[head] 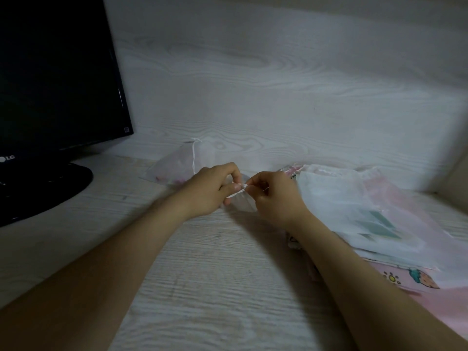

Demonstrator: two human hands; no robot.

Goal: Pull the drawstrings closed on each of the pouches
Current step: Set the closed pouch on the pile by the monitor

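Note:
A small sheer white pouch (240, 202) sits between my two hands at the middle of the desk. My left hand (211, 190) pinches its top edge with curled fingers. My right hand (274, 196) pinches the same top edge or its string from the right side. Behind my left hand lies another sheer pouch (177, 164) with a white drawstring hanging from its gathered top and small pink things inside. A pile of white and pink sheer pouches (354, 206) lies to the right of my right hand.
A black monitor (55, 79) on a round black stand (43, 188) fills the left side. The pale wood-grain desk (215, 274) meets a wood-grain wall behind. A pink patterned cloth (410, 279) lies under the pile at the right.

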